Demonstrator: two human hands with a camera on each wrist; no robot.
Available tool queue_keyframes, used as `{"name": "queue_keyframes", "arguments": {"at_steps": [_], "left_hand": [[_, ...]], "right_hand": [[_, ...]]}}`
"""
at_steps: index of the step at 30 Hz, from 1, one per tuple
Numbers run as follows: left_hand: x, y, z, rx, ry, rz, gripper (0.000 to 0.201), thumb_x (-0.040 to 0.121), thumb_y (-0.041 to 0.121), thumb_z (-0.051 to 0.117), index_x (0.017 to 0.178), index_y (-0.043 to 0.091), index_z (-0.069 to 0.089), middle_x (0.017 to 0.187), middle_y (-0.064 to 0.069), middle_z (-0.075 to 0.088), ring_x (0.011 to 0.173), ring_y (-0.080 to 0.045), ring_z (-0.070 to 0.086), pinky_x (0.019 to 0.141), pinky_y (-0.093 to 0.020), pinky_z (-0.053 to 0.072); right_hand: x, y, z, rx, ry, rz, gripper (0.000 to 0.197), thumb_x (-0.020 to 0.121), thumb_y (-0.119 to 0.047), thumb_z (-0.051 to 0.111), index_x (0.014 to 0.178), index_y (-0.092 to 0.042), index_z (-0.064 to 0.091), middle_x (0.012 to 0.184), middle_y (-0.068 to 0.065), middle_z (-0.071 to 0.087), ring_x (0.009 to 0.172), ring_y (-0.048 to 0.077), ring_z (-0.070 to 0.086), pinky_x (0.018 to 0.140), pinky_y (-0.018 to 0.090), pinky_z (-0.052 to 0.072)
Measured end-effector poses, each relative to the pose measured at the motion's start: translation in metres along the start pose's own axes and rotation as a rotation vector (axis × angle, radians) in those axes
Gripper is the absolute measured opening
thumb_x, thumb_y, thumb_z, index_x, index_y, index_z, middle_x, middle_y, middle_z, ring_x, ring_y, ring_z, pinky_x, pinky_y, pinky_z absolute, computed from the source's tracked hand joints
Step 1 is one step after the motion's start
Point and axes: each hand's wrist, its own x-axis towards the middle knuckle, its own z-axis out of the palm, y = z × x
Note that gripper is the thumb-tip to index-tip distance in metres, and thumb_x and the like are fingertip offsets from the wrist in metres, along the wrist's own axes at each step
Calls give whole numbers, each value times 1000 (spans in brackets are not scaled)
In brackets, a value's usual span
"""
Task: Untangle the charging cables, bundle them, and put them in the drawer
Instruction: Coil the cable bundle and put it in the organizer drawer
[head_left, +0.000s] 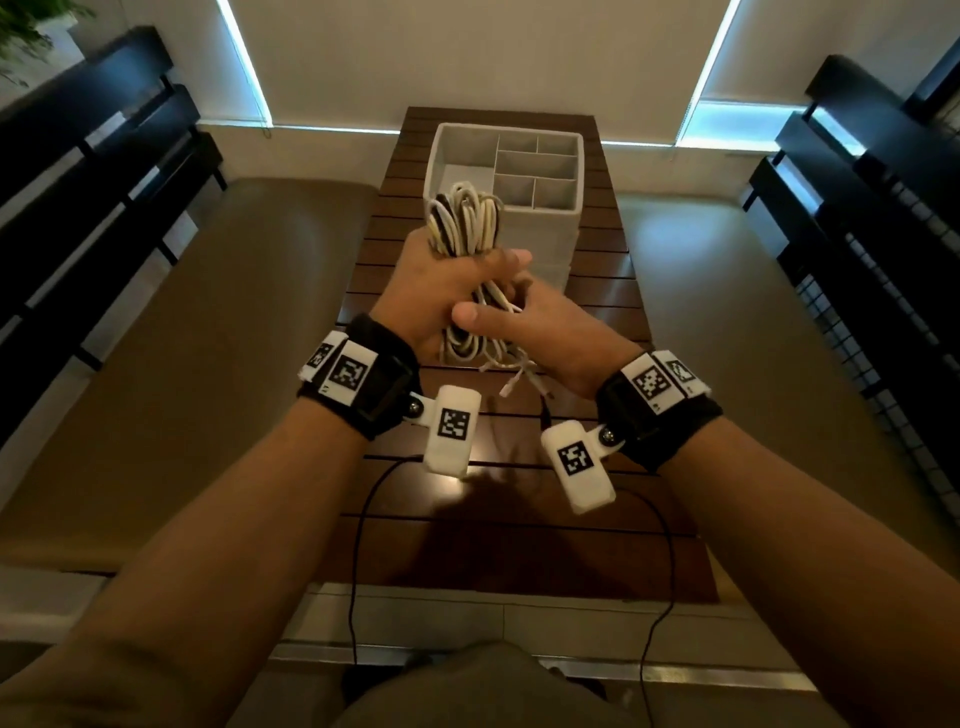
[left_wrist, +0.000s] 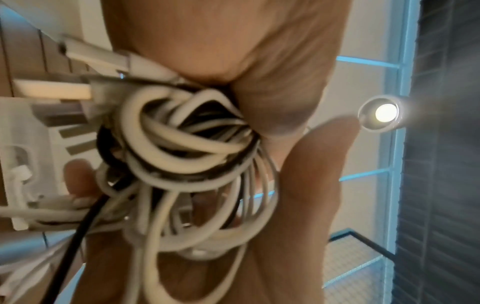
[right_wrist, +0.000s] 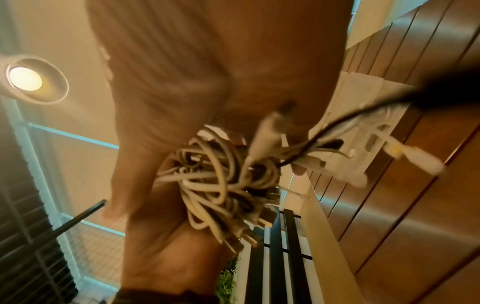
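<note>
Both hands were raised above the slatted wooden table (head_left: 613, 291), closed around one bundle of charging cables (head_left: 465, 221). The left hand (head_left: 441, 291) gripped its middle, white and black loops fanning out above the fist. The right hand (head_left: 550, 332) clasped the lower coils, plug ends dangling. Just behind stood the white divided organizer (head_left: 563, 208).

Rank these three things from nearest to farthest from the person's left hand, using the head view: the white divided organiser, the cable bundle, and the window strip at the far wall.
1. cable bundle: gripped in the left hand, above the table.
2. white divided organiser: just beyond the hand, on the slatted table.
3. window strip: farthest, at the foot of the far wall.
</note>
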Motion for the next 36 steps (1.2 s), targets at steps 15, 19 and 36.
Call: {"name": "queue_keyframes", "arguments": {"at_steps": [15, 19, 36], "left_hand": [[-2, 4, 19, -10, -90, -34, 11, 92, 10, 79, 88, 4, 70, 77, -12, 71, 74, -26, 71, 73, -39, 60], [-1, -5, 22, 39, -70, -54, 26, 92, 10, 77, 73, 13, 61, 63, -5, 60, 57, -20, 59, 67, -37, 57], [2, -11, 10, -135, -64, -134, 30, 95, 8, 73, 69, 16, 58, 61, -1, 51, 53, -16, 52, 62, -35, 54]], "right_hand": [[-3, 17, -2, 33, -49, 119, 20, 92, 4, 68, 111, 0, 64, 82, 15, 61, 68, 27, 57, 61, 35, 46], [-5, 21, 4, -115, 66, 190, 12, 86, -3, 73, 88, -7, 62, 59, 7, 50, 45, 14, 45, 48, 28, 33], [-28, 42, -12, -209, -19, 84, 52, 92, -26, 78, 138, -16, 56, 128, 8, 70, 118, 22, 68, 105, 41, 55]]}}
